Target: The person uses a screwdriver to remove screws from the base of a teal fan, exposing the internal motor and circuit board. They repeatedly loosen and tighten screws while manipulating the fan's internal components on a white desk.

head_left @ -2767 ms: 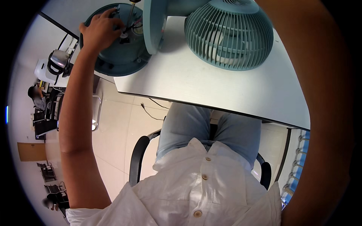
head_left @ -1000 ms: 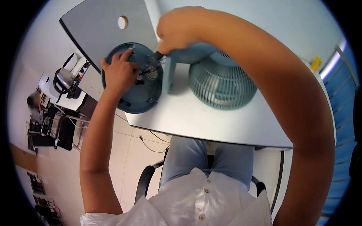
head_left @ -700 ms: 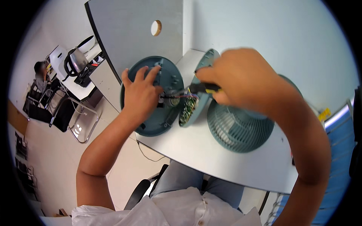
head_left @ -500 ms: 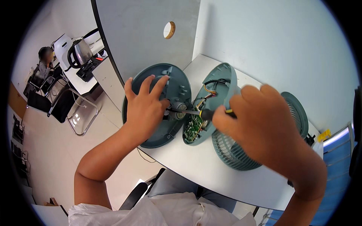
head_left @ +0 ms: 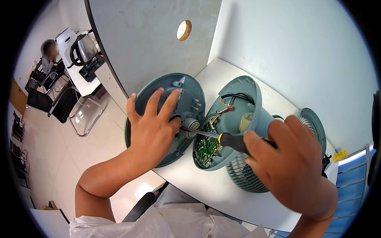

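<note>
My right hand (head_left: 291,162) is closed round the black handle of a screwdriver (head_left: 232,141). Its metal shaft points left, the tip reaching the parts beside a small round motor (head_left: 191,126) in a grey-green round base shell (head_left: 168,156). Over that shell lies my left hand (head_left: 152,127), fingers spread, one of them close to the screwdriver tip. What lies under its palm is hidden. Just right of the base is a second grey-green housing (head_left: 254,103), tilted up, with a green circuit board (head_left: 204,148) and several coloured wires (head_left: 226,104) inside. Thin wires run between the two shells.
A slatted fan grille (head_left: 244,176) lies behind my right hand on the white table (head_left: 234,198), with another round grille part (head_left: 315,129) near the wall. A grey panel with a round hole (head_left: 154,43) borders the table. Far left, a person sits near a kettle (head_left: 85,49).
The screwdriver handle and my right hand have moved lower, showing more of the housing's inside. That housing has shifted a little and opens more toward me. My left hand stays on the base.
</note>
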`<state>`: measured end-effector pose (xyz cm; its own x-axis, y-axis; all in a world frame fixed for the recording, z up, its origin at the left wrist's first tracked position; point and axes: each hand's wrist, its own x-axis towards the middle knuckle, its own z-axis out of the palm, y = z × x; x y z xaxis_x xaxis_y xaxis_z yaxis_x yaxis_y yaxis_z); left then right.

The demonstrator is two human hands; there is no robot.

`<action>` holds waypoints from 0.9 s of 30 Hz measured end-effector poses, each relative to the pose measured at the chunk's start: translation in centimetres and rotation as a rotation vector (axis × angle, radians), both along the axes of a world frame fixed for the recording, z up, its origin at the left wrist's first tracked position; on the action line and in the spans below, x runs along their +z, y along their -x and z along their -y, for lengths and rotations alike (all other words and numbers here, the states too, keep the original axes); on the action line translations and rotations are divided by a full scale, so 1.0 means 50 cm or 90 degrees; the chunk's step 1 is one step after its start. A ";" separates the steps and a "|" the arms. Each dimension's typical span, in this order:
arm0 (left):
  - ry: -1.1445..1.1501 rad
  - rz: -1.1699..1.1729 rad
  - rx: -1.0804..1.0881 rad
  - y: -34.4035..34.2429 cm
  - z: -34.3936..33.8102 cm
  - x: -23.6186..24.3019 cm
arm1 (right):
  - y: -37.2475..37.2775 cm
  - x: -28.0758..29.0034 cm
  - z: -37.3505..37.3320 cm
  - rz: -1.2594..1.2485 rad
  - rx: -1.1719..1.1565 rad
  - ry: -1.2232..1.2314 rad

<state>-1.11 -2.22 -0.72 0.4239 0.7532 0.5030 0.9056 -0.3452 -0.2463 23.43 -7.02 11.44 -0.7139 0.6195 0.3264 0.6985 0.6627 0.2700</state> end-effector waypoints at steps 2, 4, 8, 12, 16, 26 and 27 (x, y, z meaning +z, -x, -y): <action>0.003 0.001 -0.001 -0.002 0.001 0.001 | 0.001 0.006 -0.005 -0.043 -0.038 0.058; 0.007 0.007 -0.005 -0.002 0.004 0.002 | 0.006 0.011 -0.002 -0.067 -0.075 0.095; 0.006 -0.004 0.000 -0.003 0.003 0.003 | 0.017 0.022 0.015 -0.046 -0.089 0.166; 0.001 -0.002 -0.004 -0.002 0.003 0.002 | 0.021 0.027 0.026 -0.028 -0.104 0.244; -0.011 0.011 -0.010 -0.002 0.004 -0.001 | 0.019 0.017 0.018 -0.094 -0.098 0.271; -0.039 0.027 -0.015 -0.002 -0.002 -0.017 | 0.020 0.007 0.022 -0.153 -0.060 0.196; -0.042 0.024 -0.013 -0.002 -0.003 -0.021 | 0.015 0.002 0.017 -0.157 -0.046 0.173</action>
